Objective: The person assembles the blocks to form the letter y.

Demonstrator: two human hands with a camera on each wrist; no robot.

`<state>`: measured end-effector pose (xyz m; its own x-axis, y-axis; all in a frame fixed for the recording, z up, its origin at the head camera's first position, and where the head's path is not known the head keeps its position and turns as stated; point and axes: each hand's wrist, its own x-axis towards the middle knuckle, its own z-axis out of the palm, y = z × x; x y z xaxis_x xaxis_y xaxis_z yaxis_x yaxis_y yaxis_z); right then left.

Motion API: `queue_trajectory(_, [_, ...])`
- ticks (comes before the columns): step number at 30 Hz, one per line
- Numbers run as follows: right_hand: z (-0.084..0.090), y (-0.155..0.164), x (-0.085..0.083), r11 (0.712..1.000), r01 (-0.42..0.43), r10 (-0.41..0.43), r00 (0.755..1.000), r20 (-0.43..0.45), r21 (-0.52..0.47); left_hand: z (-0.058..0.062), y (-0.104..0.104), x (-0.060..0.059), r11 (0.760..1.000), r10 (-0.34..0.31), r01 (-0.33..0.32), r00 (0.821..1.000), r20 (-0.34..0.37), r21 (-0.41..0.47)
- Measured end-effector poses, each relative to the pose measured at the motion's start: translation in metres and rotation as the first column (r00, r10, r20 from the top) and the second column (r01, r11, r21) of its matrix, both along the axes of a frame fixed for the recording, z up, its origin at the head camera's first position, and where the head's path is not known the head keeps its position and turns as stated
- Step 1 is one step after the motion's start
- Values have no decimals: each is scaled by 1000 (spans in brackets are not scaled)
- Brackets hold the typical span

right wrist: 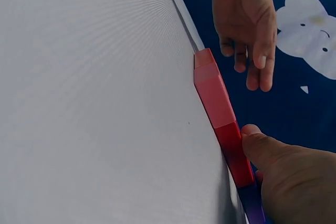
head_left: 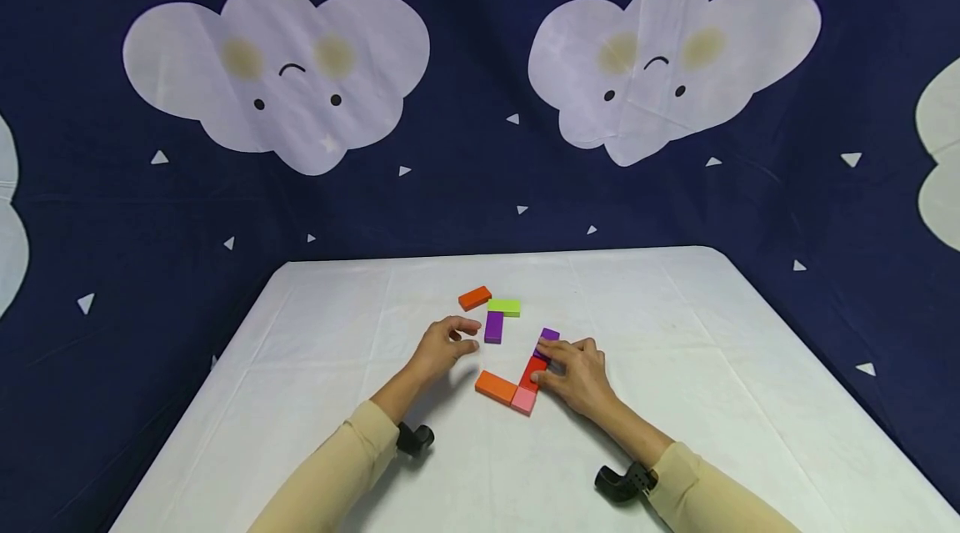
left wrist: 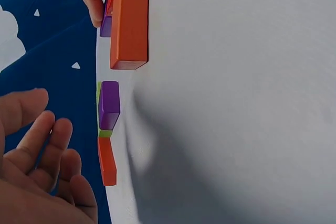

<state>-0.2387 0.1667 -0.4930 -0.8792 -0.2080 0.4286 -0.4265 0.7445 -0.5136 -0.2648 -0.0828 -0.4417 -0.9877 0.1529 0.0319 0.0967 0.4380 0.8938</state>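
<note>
white table (head_left: 675, 308) before a navy backdrop (head_left: 480, 183) printed with pale clouds (head_left: 277, 70).

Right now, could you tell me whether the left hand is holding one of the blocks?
No, the left hand hovers with loosely curled fingers beside the purple block, holding nothing.
</note>
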Motion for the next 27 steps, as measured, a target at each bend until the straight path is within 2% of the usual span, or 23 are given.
queue_trajectory(6, [-1, 1, 0, 1000, 1, -1, 1000, 4, -8, -3, 7, -12, 996, 70, -70, 998, 10, 62])
queue_trajectory(12, [-1, 1, -1, 1000, 2, -2, 1000, 4, -4, -3, 15, -20, 995, 76, -76, 997, 3, 58])
queue_trajectory(22, [-1, 1, -2, 1000, 10, -10, 1000, 18, 4, -3, 22, -24, 994, 112, -112, 994, 8, 0])
queue_trajectory(27, [-1, 1, -1, 1000, 12, -12, 999, 33, 4, -8, 26, -28, 987, 141, -140, 990, 8, -75])
